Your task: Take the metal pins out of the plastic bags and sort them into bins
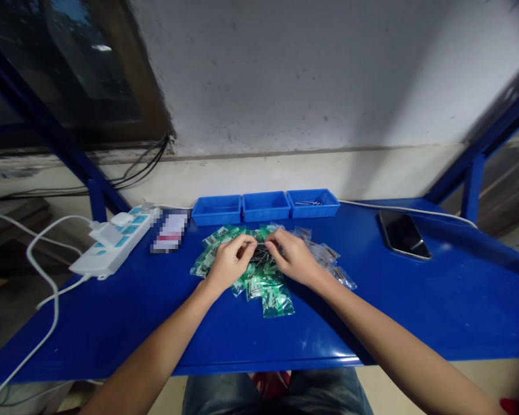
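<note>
Dark, slender pieces (262, 255) lie heaped among green-tinted packets (277, 302) between the left hand (232, 259) and the right hand (294, 258); fingers and thumbs nearly meet, but I cannot tell whether they grip anything. The blue desk (471, 305) also carries three trays (266, 215) near a pale wall (277, 80).

Left hand (230, 260) curls inward; right hand (294, 257) curls toward it.

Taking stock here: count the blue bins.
3, side by side along the back of the table: left bin, middle bin and right bin.
</note>
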`<state>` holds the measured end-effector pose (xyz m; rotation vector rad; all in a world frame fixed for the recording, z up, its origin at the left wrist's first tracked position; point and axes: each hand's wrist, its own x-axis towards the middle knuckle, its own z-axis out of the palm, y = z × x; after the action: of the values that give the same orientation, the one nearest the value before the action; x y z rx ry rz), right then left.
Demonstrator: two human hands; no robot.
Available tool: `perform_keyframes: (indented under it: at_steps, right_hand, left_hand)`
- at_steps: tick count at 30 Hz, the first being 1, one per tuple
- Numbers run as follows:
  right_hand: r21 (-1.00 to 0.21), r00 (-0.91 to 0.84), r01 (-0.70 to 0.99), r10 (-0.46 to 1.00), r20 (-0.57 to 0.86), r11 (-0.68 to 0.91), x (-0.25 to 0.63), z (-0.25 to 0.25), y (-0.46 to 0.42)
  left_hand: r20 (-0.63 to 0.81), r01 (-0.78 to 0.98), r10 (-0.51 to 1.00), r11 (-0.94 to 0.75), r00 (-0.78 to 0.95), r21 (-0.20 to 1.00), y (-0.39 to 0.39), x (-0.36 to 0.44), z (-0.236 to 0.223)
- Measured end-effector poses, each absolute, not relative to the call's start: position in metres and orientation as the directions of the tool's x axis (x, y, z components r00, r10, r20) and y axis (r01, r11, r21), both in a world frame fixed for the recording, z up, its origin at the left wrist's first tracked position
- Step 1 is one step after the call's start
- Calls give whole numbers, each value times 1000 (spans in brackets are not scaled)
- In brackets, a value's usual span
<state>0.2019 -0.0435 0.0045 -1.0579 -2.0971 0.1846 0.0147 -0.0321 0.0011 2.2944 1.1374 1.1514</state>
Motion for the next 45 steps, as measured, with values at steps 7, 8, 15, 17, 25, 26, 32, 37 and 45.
perform_keyframes:
  at_steps: [7, 8, 15, 17, 25, 26, 32, 37, 45]
  right_hand:
    - [-429, -375, 605, 715, 590, 671, 202, 4, -44]
    - [-428, -376, 605, 715, 589, 671, 202, 4, -44]
    - [-422, -353, 632, 727, 589, 650, 202, 6, -44]
    - [-426, -353, 634, 732, 583, 645, 202, 7, -44]
    - [-452, -351, 589, 716, 603, 670, 202, 5, -45]
    - [-447, -354, 587, 711, 608, 675, 202, 5, -44]
    - [-427, -349, 606, 707, 616, 671, 202, 5, -44]
    - [-436, -328, 607, 709, 624, 664, 202, 7, -45]
    - [-473, -315, 578, 716, 623, 665, 201, 6, -45]
  left_hand:
    - [546, 516, 768, -635, 336, 575, -32, 13, 2]
    - [543, 510, 770, -633, 335, 583, -32, 13, 2]
    - [543, 439, 784, -619, 300, 651, -33, 16, 1]
    - [544, 464, 785, -617, 298, 636, -33, 16, 1]
    - [539, 504, 790, -606, 292, 616, -32, 13, 1]
    - [540, 509, 788, -609, 296, 609, -32, 13, 1]
    - [512, 474, 803, -594, 304, 651, -32, 14, 1]
    - [519, 457, 796, -604, 311, 653, -33, 16, 1]
    - [550, 507, 767, -635, 329, 582, -33, 12, 5]
